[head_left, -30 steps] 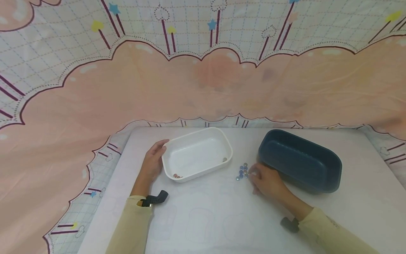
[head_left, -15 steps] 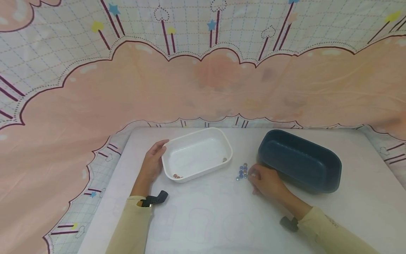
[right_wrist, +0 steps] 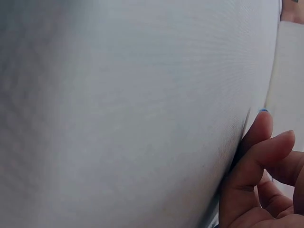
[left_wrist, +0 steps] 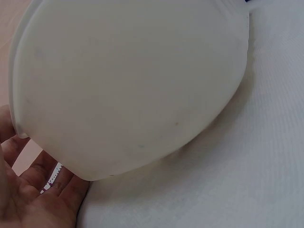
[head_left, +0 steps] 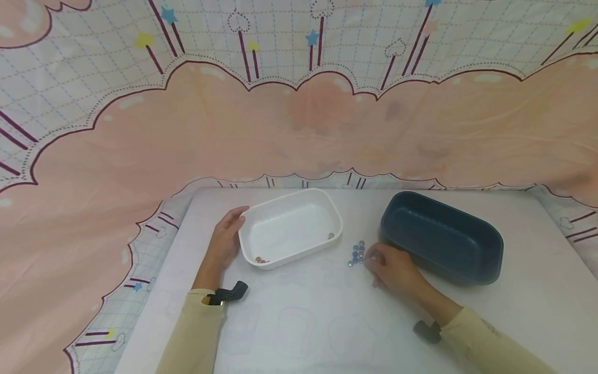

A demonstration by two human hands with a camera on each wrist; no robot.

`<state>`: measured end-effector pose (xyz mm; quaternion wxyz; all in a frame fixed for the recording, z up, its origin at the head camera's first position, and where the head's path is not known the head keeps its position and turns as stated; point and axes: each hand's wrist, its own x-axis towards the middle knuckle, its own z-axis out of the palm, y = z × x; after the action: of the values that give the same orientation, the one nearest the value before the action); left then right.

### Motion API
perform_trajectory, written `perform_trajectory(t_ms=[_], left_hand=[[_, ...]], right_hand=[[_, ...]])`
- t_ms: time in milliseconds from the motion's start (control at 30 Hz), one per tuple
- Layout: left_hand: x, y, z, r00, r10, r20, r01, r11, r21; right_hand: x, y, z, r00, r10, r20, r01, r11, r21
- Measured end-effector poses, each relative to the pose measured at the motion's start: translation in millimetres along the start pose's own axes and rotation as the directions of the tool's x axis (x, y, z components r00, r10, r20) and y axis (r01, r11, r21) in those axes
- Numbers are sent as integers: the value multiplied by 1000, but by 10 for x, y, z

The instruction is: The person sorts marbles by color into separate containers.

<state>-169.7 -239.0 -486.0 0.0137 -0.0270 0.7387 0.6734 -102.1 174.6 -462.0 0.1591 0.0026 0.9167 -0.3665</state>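
My left hand (head_left: 226, 238) holds the left end of a white rectangular basin (head_left: 291, 254), thumb at its rim and fingers along the outside; the left wrist view shows the fingers by its wall (left_wrist: 142, 90). A few copper-coloured bead-like pieces (head_left: 259, 259) lie in the near left corner of the basin, and a single piece (head_left: 331, 236) at its right. Between the containers, several small shiny round beads (head_left: 355, 254), mostly blue, form a cluster. My right hand (head_left: 390, 266) rests beside them with bent fingers at the cluster's right edge; whether it pinches a bead is hidden.
Right behind my right hand stands a dark blue rectangular basin (head_left: 444, 236). White cloth (head_left: 299, 322) covers the table, and a patterned curtain (head_left: 299, 130) hangs at the far edge. Each wrist carries a black camera mount (head_left: 231, 293).
My right hand has shifted very slightly left against the beads. The left hand and both basins stay where they were.
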Motion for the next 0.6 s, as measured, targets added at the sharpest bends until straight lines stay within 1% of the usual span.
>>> perform_trajectory(t_ms=[167, 333, 467, 600], left_hand=[[-4, 18, 2, 1000, -1, -1, 1, 1000, -12], [-11, 29, 5, 1000, -7, 0, 7, 1000, -14], [-3, 16, 6, 1000, -4, 0, 4, 1000, -15], [11, -2, 6, 1000, -1, 4, 1, 999, -48]], right_hand=[[-10, -22, -8, 1000, 11, 0, -11, 1000, 16], [-10, -38, -22, 1000, 4, 3, -4, 1000, 28], [3, -48, -35, 1000, -23, -8, 23, 1000, 5], [16, -68, -52, 996, -75, -40, 73, 996, -47]])
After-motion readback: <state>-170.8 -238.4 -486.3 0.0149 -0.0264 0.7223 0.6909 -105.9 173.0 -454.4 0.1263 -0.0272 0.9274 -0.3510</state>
